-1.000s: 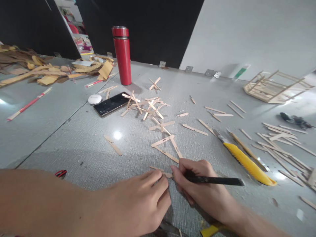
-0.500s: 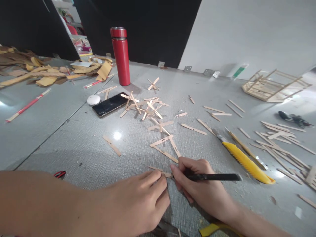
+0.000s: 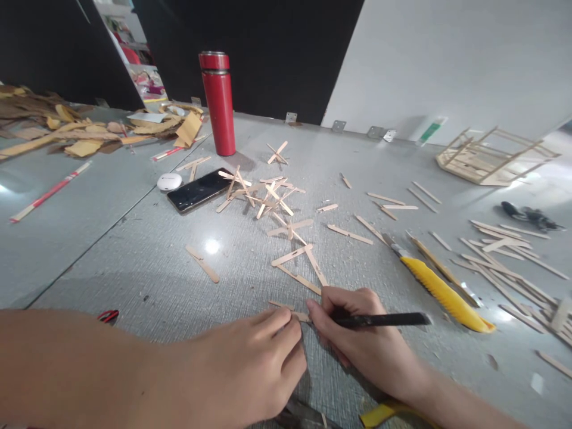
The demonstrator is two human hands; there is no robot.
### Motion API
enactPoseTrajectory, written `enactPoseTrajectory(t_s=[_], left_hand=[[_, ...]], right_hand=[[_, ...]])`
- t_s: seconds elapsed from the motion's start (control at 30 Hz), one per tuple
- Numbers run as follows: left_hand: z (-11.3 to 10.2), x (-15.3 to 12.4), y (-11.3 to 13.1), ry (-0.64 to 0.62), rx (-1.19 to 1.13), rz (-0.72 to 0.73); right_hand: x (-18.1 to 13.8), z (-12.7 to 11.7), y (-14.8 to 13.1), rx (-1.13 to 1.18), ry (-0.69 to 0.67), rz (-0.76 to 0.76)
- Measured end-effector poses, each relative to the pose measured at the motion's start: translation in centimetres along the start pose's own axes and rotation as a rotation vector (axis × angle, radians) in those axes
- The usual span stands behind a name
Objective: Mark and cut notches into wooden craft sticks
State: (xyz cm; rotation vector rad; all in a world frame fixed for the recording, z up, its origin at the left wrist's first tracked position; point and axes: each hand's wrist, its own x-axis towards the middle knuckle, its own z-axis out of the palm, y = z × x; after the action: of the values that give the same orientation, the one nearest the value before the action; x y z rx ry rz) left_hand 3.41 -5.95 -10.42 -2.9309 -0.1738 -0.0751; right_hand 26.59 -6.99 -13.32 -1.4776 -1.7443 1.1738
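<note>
While the right hand (image 3: 364, 333)'s grip pinches a slim black tool (image 3: 388, 320), the left hand (image 3: 250, 369) bunches its fingers against a wooden stick (image 3: 300, 316); thumb hidden, can't tell if it pinches. Stick at both hands' fingertips, just nearer than a stick triangle (image 3: 292, 255) on the tabletop (image 3: 147, 262). Yellow cutter (image 3: 442, 290) rightward; red flask (image 3: 218, 110) farther back.

- Wooden stick (image 3: 301, 316): partly hidden under the left grip (image 3: 254, 369).
- Black tool (image 3: 384, 320): tip out of sight behind the right grip (image 3: 357, 333) — its kind cannot be told.
- Dark object (image 3: 304, 412): cut off at the near edge, unclear.
- Yellow piece (image 3: 379, 413): also cut off there.
- Red-and-black item (image 3: 108, 316): mostly behind the left forearm (image 3: 80, 363).
- Dark thing (image 3: 531, 216), right: too blurred to name.
</note>
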Motion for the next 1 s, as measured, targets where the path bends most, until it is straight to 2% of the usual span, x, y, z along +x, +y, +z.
enactPoseTrajectory(t_s=[0.4, 0.53, 0.7, 1.0], left_hand=[[0.34, 0.11, -0.03, 0.054, 0.017, -0.033], [0.34, 0.08, -0.01, 0.016, 0.0, -0.009], [0.56, 0.0, 0.15, 0.043, 0.006, -0.035], [0.72, -0.02, 0.08, 0.019, -0.001, -0.008]], right_hand=[[-0.07, 0.11, 0.36, 0.064, -0.009, 0.066], [-0.03, 0.14, 0.07, -0.037, 0.025, 0.012], [0.05, -0.11, -0.29, -0.206, 0.077, -0.086], [0.1, -0.19, -0.16, -0.217, 0.07, -0.08]])
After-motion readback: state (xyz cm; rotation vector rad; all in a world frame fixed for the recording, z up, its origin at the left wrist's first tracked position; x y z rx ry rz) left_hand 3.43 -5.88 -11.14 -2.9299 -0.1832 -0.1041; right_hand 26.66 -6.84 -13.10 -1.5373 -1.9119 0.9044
